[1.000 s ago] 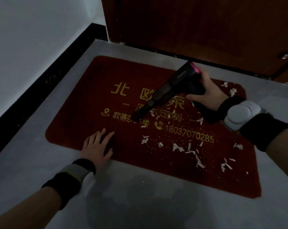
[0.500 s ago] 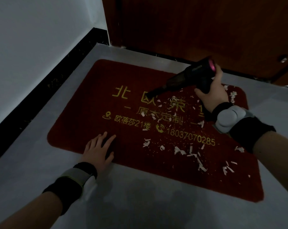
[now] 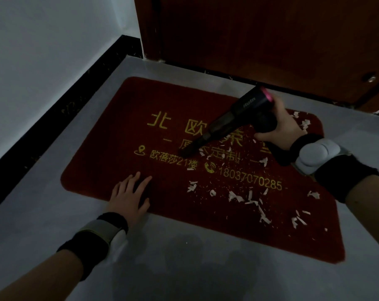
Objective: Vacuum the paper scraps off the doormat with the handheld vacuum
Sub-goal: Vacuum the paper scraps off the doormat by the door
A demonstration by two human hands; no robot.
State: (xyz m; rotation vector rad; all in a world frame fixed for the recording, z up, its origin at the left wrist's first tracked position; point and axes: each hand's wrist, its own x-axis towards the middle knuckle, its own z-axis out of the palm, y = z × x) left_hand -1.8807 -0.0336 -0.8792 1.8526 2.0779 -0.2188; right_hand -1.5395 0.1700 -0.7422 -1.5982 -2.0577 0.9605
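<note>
Right hand (image 3: 282,124) wraps its fingers around the grip of the handheld vacuum (image 3: 234,118), a dark, matte, pistol-shaped unit with a pink glowing ring at its rear end. Its long tapered nozzle (image 3: 190,148) angles down and meets the doormat (image 3: 123,131) near the mat's middle, just over the second line of yellow lettering.

The doormat is a red rectangle with rounded corners and a short, fuzzy pile, printed in yellow with characters, a location pin, a phone icon and a phone number. It lies flat on a smooth pale grey floor (image 3: 53,213), its far edge close to a dark brown wooden door (image 3: 249,35).

Left hand (image 3: 129,196) lies palm down on the doormat's near edge, fingers straight and slightly spread, gripping nothing, the heel of the hand at the mat's border.

Paper scraps (image 3: 245,198), white, torn and irregular, are scattered over the mat's right half: a thick band along the near side below the phone number, finer flecks around the nozzle tip, and a few larger pieces at the far right corner behind the right hand. The mat's left half shows bare red pile.

Both wrists wear black bands with pale grey devices (image 3: 316,155). Left of the mat, a glossy black baseboard (image 3: 60,101) runs under a white wall (image 3: 43,51).
</note>
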